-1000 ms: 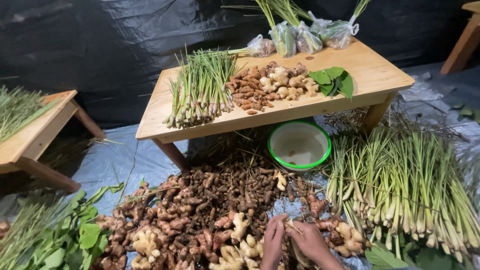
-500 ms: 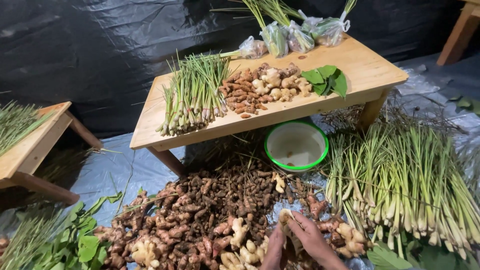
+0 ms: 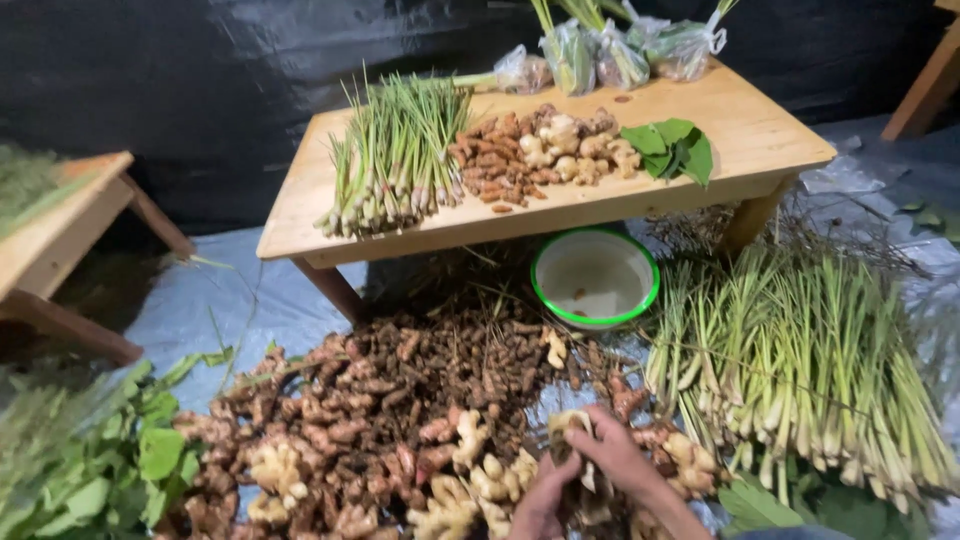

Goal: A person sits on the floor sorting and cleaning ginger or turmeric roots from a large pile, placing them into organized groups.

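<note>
My right hand (image 3: 620, 458) and my left hand (image 3: 540, 500) meet low in the head view, both closed around a pale piece of ginger root (image 3: 566, 428) held just above the pile. Under them a large heap of brown and pale roots (image 3: 400, 420) spreads over a grey plastic sheet (image 3: 210, 310) on the ground. The left hand is partly cut off by the frame's bottom edge.
A low wooden table (image 3: 760, 140) carries lemongrass (image 3: 395, 160), sorted roots (image 3: 540, 150), green leaves (image 3: 672, 148) and plastic bags of greens (image 3: 620, 50). A green-rimmed white bowl (image 3: 595, 278) sits under it. Lemongrass (image 3: 800, 360) lies at right, leafy greens (image 3: 90, 460) at left, another table (image 3: 60, 230) far left.
Both hands have shifted slightly left and up, lifting the pale root piece off the pile. The camera has tilted, so the table sits a little lower in view.
</note>
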